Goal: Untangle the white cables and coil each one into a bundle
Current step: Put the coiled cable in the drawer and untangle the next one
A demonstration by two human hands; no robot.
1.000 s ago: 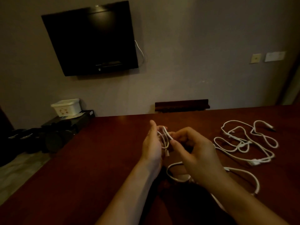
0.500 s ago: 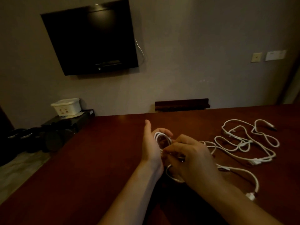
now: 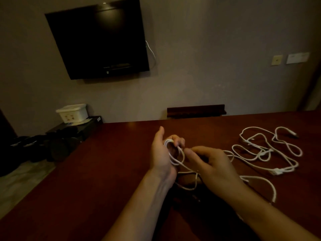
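My left hand [image 3: 161, 153] holds a small coil of white cable [image 3: 175, 153] looped around its curled fingers, thumb pointing up. Close to its right, my right hand [image 3: 210, 164] pinches the same cable's free strand near the coil. That strand [image 3: 192, 180] hangs in a loop below both hands and trails right over the dark red table [image 3: 104, 171], ending in a curve [image 3: 271, 186]. A loose tangle of white cable [image 3: 265, 150] lies on the table further right, apart from both hands.
A black TV [image 3: 99, 40] hangs on the wall ahead. To the left, off the table, a white box [image 3: 73, 113] sits on a dark stand with dark items on the floor. A dark wooden rail [image 3: 196, 111] stands behind the table's far edge.
My right hand circled down and back up, laying another loop of cable around my left fingers. The coil has grown and the trailing strand on the table has shifted.
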